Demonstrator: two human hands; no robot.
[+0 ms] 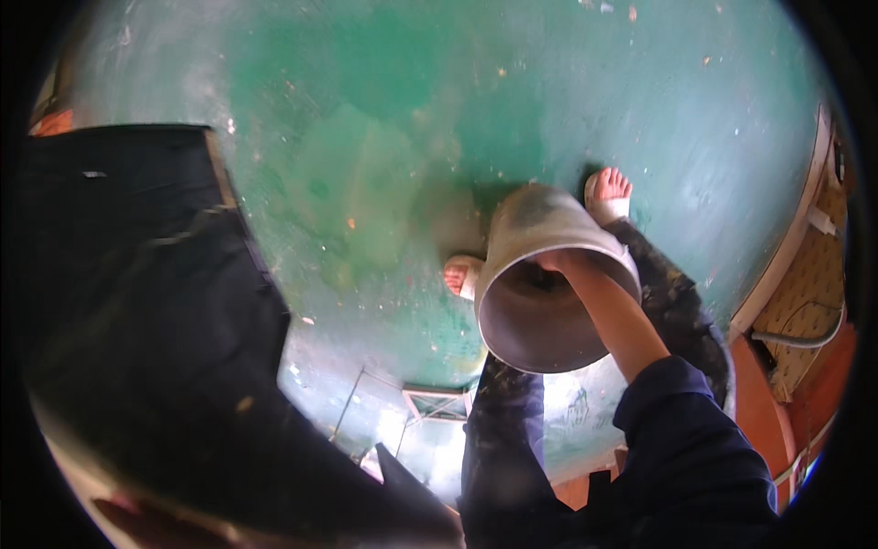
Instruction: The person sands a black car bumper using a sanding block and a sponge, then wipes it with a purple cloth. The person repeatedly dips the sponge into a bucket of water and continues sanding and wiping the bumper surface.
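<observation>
A grey, round, bucket-like vessel (pixel 512 224) is tilted with its wide mouth facing me, in front of my legs. My right arm, in a rolled dark blue sleeve, reaches into this mouth. Inside, near the upper wall, is my right hand (pixel 555 260); its fingers are lost in shadow, so their grip does not show. A dark patch lies beside the hand within the vessel, too dim to make out. Whether the vessel rests on the floor or hangs above it, I cannot tell. My left hand is out of view.
A large black-covered surface (pixel 137 274) with a worn edge takes up the left side. The floor (pixel 384 165) is green, scuffed and speckled. My feet in light sandals flank the vessel. A thin metal frame (pixel 434 403) stands below, and a grey hose (pixel 805 340) curves at the right.
</observation>
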